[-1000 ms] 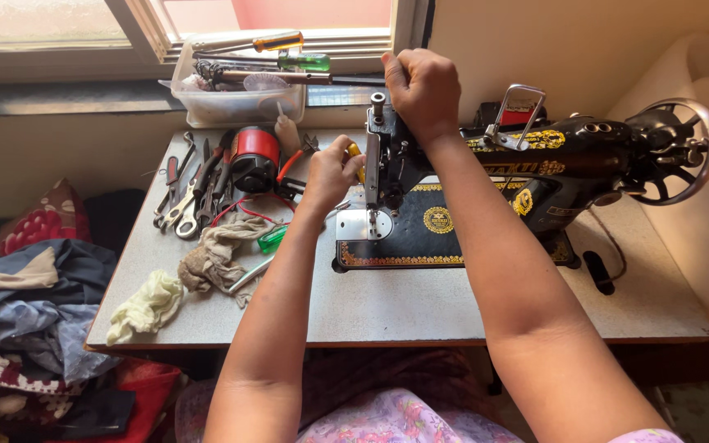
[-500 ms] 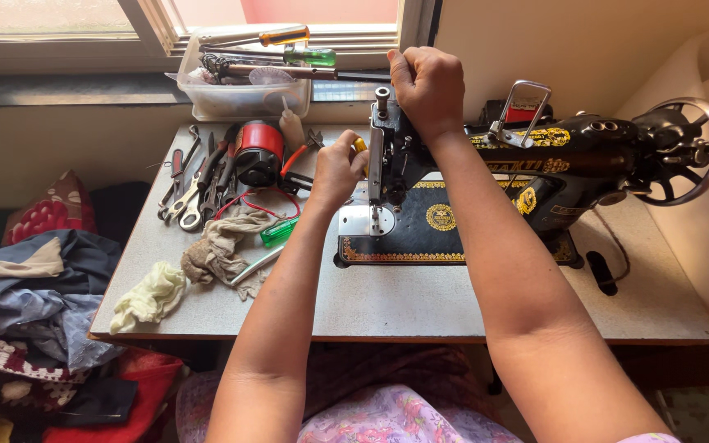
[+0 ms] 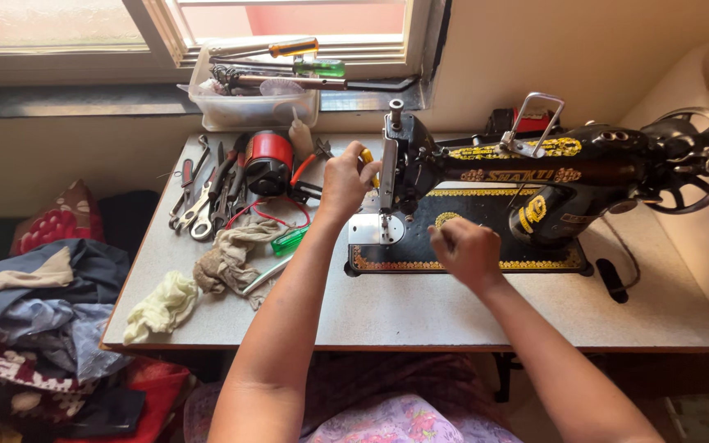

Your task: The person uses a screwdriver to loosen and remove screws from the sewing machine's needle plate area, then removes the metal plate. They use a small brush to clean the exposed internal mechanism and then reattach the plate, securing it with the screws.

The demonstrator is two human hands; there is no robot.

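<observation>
Tabletop: your left hand (image 3: pixel 345 179) grips a yellow screwdriver (image 3: pixel 367 157) just left of the needle bar (image 3: pixel 386 184); right hand (image 3: pixel 465 250) clenched, farther off.

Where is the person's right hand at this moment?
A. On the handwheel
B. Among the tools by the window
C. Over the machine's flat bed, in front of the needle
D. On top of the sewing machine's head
C: the right hand sits closed over the sewing machine bed, below its arm.

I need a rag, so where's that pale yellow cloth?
The pale yellow cloth lies near the table's front left corner, beside the grey rag, left of the left hand.
</observation>
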